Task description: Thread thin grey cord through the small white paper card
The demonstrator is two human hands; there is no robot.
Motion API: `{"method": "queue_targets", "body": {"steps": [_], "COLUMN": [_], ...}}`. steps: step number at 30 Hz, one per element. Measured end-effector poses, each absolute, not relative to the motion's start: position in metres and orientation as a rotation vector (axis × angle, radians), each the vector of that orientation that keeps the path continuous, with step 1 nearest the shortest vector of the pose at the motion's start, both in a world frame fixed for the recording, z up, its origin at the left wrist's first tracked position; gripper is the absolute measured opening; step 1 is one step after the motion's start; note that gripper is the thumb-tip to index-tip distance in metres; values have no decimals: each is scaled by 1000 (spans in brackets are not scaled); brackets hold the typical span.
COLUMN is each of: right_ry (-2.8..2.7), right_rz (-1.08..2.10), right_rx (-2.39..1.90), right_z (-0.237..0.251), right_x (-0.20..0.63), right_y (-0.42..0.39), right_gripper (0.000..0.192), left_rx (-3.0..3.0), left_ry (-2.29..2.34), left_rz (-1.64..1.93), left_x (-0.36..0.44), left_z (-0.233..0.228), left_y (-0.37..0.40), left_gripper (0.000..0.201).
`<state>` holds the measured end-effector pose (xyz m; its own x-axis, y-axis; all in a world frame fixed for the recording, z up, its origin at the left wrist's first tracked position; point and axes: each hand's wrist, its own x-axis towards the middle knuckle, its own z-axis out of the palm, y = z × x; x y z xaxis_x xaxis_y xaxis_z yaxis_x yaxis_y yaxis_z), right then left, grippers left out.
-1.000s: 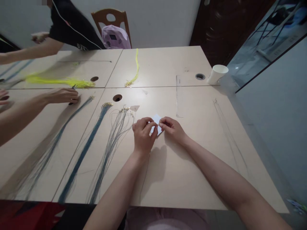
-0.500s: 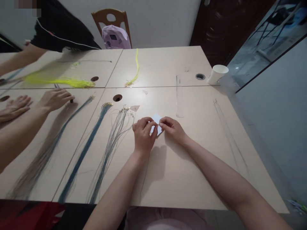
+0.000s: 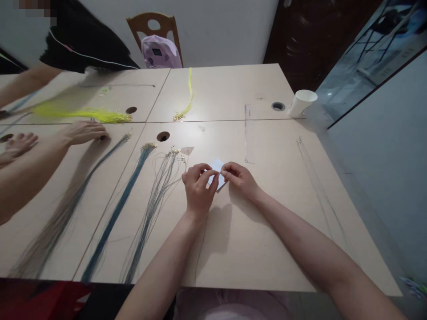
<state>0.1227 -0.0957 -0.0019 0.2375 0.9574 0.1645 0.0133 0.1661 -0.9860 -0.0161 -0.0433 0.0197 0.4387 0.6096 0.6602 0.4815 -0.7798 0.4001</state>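
My left hand (image 3: pixel 200 189) and my right hand (image 3: pixel 240 180) meet fingertip to fingertip, each closed in a pinch. What lies between the tips is too small to make out. Just beneath them is a small pale bluish-white card (image 3: pixel 217 165), partly covered by my fingers. A thin cord (image 3: pixel 201 244) runs from beside my left wrist down toward the table's near edge; its upper end is hidden. Left of my left hand lies a loose bundle of grey-blue cords (image 3: pixel 151 204) with gold-coloured metal ends.
Further left lie a dark blue cord bundle (image 3: pixel 115 218) and a grey one (image 3: pixel 73 204). Yellow cords (image 3: pixel 190 89), a clear ruler (image 3: pixel 247 133) and a white cup (image 3: pixel 302 104) stand or lie farther back. A co-worker's hand (image 3: pixel 85 132) reaches in from the left.
My hands stay pinched together at nearly the same spot. At the left, the co-worker's nearer hand has shifted slightly right and flattened; their other hand has drawn back left.
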Motion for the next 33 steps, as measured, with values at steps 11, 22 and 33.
{"method": "queue_targets", "body": {"steps": [11,22,33], "right_ry": [-1100,-1102,-1100], "right_rz": [924,913,917], "right_rx": [-1180,-1179,-1186], "right_z": [0,0,-1], "right_x": [123,122,122], "right_y": [-96,-96,-96], "right_gripper": [10,10,9], "left_rx": [2548,2533,2533], "left_ry": [953,968,951], "left_rz": [1281,1293,1292], "left_x": [-16,-17,-16], "left_z": [19,20,18], "left_y": [-43,-43,-43], "left_gripper": [2,3,2]}}
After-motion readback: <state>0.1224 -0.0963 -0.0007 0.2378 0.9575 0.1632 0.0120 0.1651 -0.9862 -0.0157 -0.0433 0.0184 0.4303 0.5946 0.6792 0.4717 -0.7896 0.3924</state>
